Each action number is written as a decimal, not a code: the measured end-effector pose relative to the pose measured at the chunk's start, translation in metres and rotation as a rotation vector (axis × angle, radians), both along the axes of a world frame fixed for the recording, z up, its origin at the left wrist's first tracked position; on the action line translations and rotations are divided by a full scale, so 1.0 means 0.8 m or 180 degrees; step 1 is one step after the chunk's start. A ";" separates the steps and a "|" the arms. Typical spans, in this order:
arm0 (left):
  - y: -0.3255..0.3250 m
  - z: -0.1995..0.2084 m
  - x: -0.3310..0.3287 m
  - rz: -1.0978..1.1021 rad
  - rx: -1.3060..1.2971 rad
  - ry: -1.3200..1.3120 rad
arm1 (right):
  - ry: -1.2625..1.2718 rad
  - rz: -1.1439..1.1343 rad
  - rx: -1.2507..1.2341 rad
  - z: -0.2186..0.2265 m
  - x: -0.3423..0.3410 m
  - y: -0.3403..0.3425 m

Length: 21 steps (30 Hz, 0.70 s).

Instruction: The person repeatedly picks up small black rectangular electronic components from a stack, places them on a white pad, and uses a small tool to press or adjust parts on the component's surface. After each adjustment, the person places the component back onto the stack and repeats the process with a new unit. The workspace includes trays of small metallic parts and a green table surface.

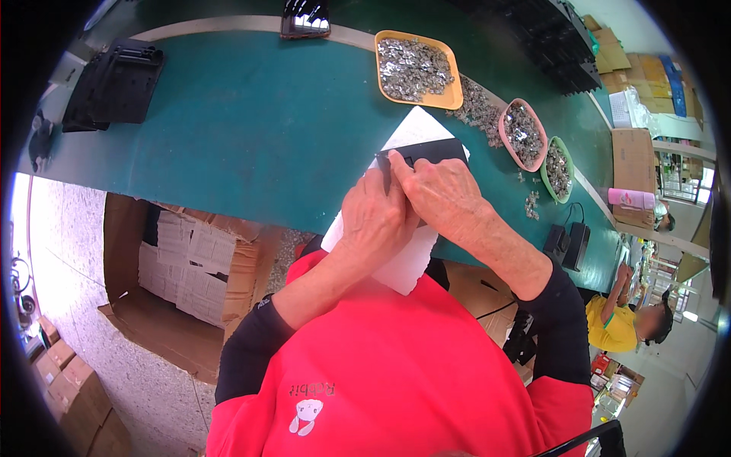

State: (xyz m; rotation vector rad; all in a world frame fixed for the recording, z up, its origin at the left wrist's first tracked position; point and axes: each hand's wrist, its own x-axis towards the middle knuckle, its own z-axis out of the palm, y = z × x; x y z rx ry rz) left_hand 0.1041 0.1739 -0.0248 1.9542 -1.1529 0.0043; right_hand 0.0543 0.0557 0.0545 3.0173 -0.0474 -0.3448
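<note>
A flat black plastic part point(440, 151) lies on a white sheet point(411, 255) at the near edge of the green table. My left hand point(373, 212) is closed at the part's left end, with its thumb and fingers bunched together. Across the top of it comes my right hand point(448, 192), its fingers curled and a fingertip pressing down at the part's left end. The two hands touch and overlap. Anything small pinched under the fingertips is hidden.
Small metal pieces fill a yellow tray point(458, 93), a pink basket point(505, 137) and a green basket point(550, 183); a loose pile point(476, 107) lies between. Black parts point(122, 84) sit far left. An open carton point(164, 324) stands below. A person in yellow point(613, 329) is at right.
</note>
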 end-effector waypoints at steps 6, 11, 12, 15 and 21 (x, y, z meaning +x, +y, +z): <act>0.001 -0.005 -0.001 -0.0051 0.0053 -0.0069 | -0.0177 0.0796 -0.0087 0.023 -0.002 -0.009; -0.004 -0.006 0.003 -0.0013 0.0270 -0.0150 | -0.0082 0.0175 -0.0007 0.008 0.012 -0.020; -0.004 -0.001 0.003 0.0002 0.0263 -0.0221 | -0.0170 0.0014 0.0150 0.006 0.007 -0.027; -0.001 0.002 0.001 0.0077 0.0297 -0.0338 | 0.0038 -0.0507 0.0301 0.021 -0.015 -0.025; 0.001 0.001 -0.004 0.0168 0.0374 -0.0407 | -0.0431 -0.1142 0.0862 0.013 -0.064 -0.043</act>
